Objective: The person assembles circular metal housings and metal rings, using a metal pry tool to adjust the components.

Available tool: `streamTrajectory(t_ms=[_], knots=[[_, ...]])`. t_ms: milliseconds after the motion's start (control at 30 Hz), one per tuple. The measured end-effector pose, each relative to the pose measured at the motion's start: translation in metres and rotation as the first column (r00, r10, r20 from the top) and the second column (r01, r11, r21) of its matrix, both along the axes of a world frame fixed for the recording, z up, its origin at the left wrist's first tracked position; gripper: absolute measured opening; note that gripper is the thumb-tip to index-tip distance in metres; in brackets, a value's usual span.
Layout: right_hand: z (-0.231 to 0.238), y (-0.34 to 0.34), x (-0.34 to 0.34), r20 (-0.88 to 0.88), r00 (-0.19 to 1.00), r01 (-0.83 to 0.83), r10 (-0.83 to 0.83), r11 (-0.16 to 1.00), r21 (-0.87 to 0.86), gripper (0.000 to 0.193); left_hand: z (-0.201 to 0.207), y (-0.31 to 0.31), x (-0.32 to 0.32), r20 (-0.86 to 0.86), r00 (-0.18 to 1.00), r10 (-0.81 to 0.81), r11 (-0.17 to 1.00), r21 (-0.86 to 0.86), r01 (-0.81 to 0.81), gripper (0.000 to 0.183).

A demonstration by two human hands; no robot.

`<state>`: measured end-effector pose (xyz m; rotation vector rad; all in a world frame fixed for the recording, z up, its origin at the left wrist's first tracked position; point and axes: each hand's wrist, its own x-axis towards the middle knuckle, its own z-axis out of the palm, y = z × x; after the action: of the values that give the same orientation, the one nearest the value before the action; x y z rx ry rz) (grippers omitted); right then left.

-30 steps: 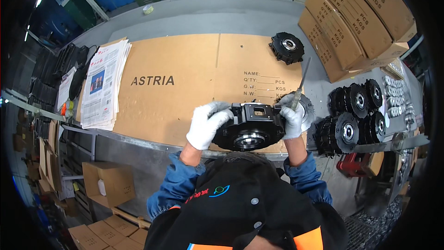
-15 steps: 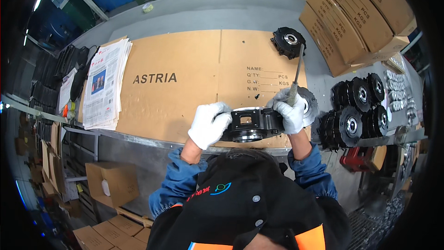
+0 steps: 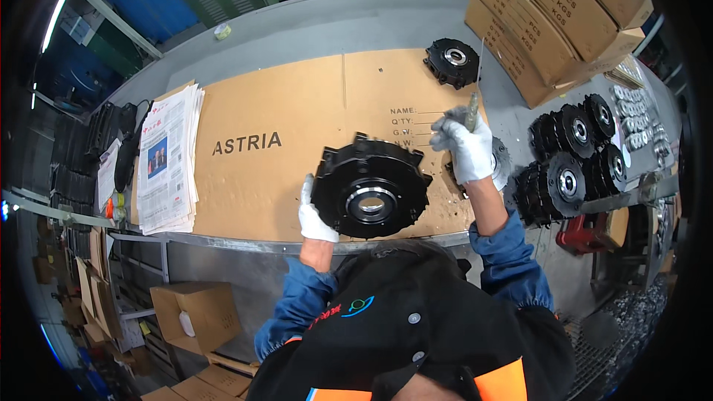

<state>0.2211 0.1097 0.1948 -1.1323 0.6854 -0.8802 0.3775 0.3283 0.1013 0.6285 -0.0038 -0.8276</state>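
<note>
My gloved left hand (image 3: 315, 215) grips the left edge of a round black metal housing (image 3: 338, 204). The housing is tilted up above the cardboard, showing its face with lugs round the rim and a shiny ring about the centre hole. Some of the left fingers are hidden behind it. To the right of the housing and apart from it, my gloved right hand (image 3: 473, 152) holds a thin flat-bladed hand tool (image 3: 472, 110) by its wrapped grey-green handle, blade pointing away. Beneath that hand another housing (image 3: 500, 165) is partly covered.
A flat cardboard sheet (image 3: 260, 186) covers the bench. One more black housing (image 3: 453, 62) lies at its far right corner. Stacked housings (image 3: 568, 186) and rows of small metal parts (image 3: 631, 122) stand right, cartons (image 3: 535, 37) behind them. Newspapers (image 3: 167, 163) lie left.
The housing has turned from edge-on to face-on. My right hand has let go of it and moved up and away, still holding the tool. My left hand keeps hold.
</note>
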Motion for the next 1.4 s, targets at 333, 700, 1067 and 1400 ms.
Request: streamTrajectory(t_ms=[333,700,1067,1400], knots=[[-0.036,0.051,0.011,-0.045,0.937,-0.33,0.348,0.917,0.226,0.033,-0.02,0.005,0.015,-0.036,0.988,0.15,0.988,0.049,-0.149,0.034],[-0.049,0.048,0.05,0.178,0.952,-0.304,0.248,0.808,0.505,0.032,-0.012,0.008,0.027,0.846,0.263,-0.464,0.787,0.53,-0.316,0.045],[-0.065,0.099,0.072,-0.237,0.971,0.041,0.043,0.94,0.339,0.019,0.003,-0.015,0.052,-0.582,0.81,0.074,0.985,0.17,0.032,0.041],[-0.068,0.125,0.094,-0.373,0.923,0.019,0.093,0.958,0.285,0.016,-0.04,0.001,0.127,-0.535,0.841,0.075,0.987,0.162,0.015,0.044]])
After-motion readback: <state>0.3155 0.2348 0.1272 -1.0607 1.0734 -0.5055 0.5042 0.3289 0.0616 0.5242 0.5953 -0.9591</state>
